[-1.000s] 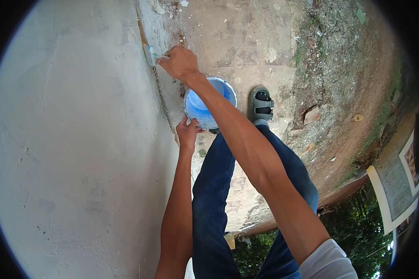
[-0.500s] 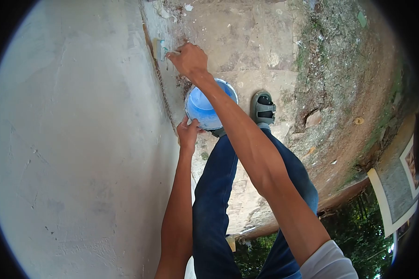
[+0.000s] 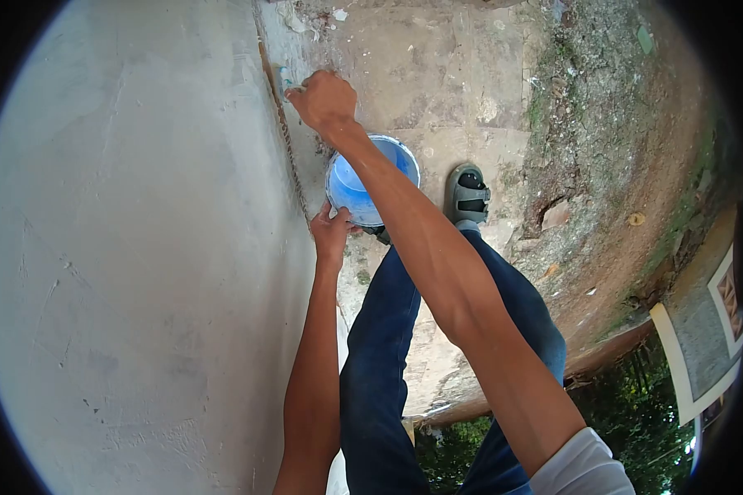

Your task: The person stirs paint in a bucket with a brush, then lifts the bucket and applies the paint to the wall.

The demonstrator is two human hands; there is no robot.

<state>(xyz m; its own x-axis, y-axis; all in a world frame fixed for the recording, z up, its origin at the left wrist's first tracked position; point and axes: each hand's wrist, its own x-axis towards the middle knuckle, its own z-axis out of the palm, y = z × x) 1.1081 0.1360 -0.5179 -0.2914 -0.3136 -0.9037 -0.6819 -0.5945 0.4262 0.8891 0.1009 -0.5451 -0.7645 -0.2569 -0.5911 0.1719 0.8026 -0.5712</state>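
Observation:
My right hand is closed around the handle of a paintbrush, whose tip is pressed against the bottom edge of the pale plastered wall. Only a small part of the brush shows past my fingers. My left hand grips the near rim of a blue bucket that I hold beside the wall, under my right forearm. The bucket's inside looks blue and its contents are hard to make out.
My legs in blue jeans reach down to a grey sandal on the bare concrete ground. Earth with moss and small debris lies to the right. A patterned slab and greenery sit at the lower right.
My right hand has carried the brush further along the base of the wall, away from me, and turned so less of the brush shows. The bucket and left hand stayed almost still.

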